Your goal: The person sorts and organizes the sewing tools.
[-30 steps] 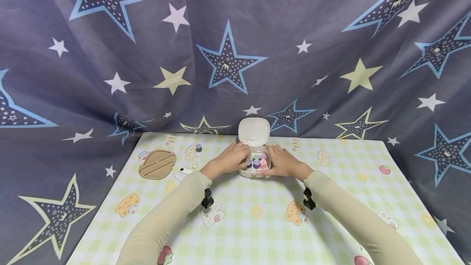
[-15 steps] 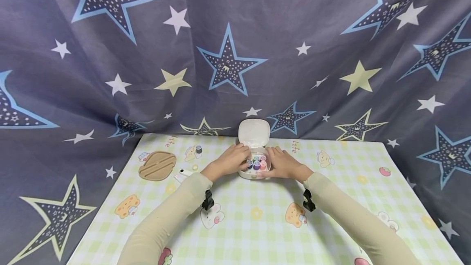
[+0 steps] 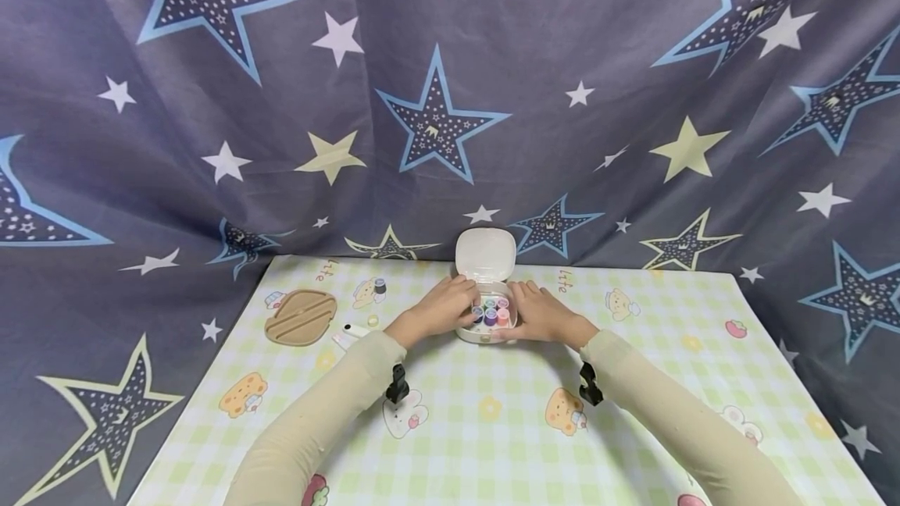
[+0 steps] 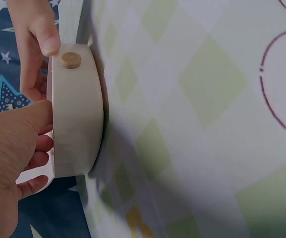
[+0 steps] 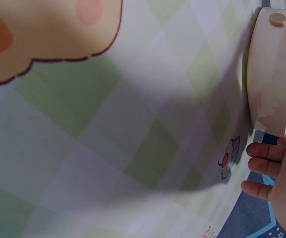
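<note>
A small white sewing box [image 3: 487, 337] stands at the back middle of the table, its lid [image 3: 486, 254] raised. Inside are several thread spools [image 3: 491, 315] in blue, purple, coral, pink and teal. My left hand [image 3: 441, 305] reaches over the box's left rim with curled fingers, its thumb beside the blue spool. Its fingertips are hidden inside, so I cannot tell whether they pinch anything. My right hand [image 3: 543, 312] holds the box's right side; its thumb [image 4: 47, 39] lies on the front rim near a gold button [image 4: 71, 60]. Its other fingers [image 5: 265, 166] curve past the side.
Left of the box lies a brown oval tray [image 3: 302, 317] with grooves. Near it are a dark spool [image 3: 380, 286], a small yellow ring [image 3: 373, 319] and a white tool [image 3: 356, 329] partly behind the left sleeve. A star-printed curtain [image 3: 436, 201] hangs behind the table.
Both hands stay at the box with hardly any motion. The whole scene has shifted very slightly down in the head view.
</note>
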The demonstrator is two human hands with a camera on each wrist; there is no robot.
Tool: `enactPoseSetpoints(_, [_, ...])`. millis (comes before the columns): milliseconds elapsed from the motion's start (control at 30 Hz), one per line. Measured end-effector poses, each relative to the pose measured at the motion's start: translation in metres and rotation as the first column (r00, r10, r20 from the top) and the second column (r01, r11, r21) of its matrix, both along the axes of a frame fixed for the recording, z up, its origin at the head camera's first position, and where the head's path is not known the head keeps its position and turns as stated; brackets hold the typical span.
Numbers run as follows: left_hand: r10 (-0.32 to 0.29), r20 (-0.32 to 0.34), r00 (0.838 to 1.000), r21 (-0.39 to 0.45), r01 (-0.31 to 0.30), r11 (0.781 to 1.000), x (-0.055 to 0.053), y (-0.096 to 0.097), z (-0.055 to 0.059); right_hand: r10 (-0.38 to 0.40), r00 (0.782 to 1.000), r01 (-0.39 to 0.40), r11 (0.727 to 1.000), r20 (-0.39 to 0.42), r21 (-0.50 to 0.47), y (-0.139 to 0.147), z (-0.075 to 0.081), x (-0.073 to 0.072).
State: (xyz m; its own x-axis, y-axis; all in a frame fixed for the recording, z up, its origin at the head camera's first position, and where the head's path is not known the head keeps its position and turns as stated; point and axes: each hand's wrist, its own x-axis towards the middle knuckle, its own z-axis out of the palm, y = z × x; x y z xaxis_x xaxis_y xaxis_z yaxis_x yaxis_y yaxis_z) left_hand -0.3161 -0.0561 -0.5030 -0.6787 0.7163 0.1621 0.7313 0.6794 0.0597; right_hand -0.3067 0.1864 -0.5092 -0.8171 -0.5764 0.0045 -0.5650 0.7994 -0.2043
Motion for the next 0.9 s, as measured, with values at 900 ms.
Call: enactPoseSetpoints(900, [0.004,-0.041,0.999,-0.067,-0.006,0.998,0.0028,0.0062,0.0028,0.0,1.0,0.0,1.0,-0.012,-0.009,-0.0008,-0.0013,0.0013])
